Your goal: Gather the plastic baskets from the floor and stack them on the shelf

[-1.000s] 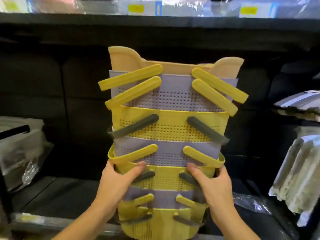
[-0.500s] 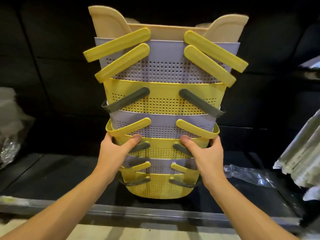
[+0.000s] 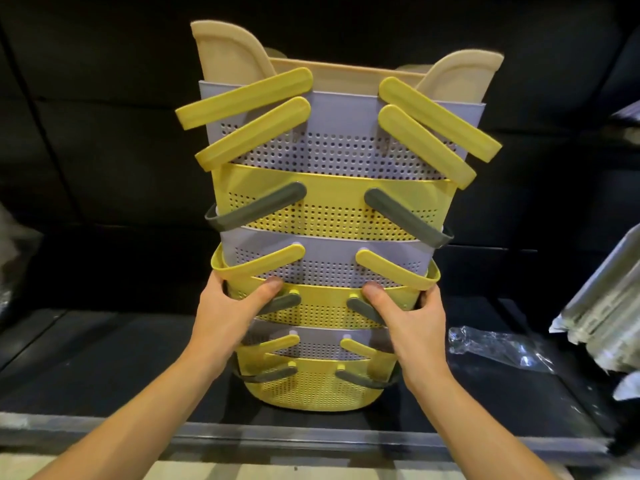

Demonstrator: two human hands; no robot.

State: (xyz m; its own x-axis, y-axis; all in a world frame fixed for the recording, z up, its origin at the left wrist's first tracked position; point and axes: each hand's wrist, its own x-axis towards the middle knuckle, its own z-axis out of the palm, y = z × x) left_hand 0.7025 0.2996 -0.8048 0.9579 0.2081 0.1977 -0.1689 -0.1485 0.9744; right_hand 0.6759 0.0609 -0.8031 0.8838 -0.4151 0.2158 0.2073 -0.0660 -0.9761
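Observation:
A tall nested stack of plastic baskets (image 3: 332, 209), yellow and lilac with perforated walls and a beige one on top, fills the middle of the view. Yellow and grey handles hang down its front. The stack's yellow bottom (image 3: 311, 393) sits on or just above the black shelf (image 3: 104, 368); I cannot tell which. My left hand (image 3: 225, 313) grips the stack's left side at a yellow rim, thumb on the front. My right hand (image 3: 408, 317) grips the right side the same way.
The shelf has a grey metal front edge (image 3: 311, 441) below the stack. Crumpled clear plastic (image 3: 495, 348) lies on the shelf at the right. Wrapped grey packs (image 3: 602, 317) lean at the far right. Bagged goods show faintly at the far left (image 3: 14, 271).
The stack has gone forward and down into the shelf opening, its bottom now over the shelf board. Both hands kept their grip. The upper shelf is out of view.

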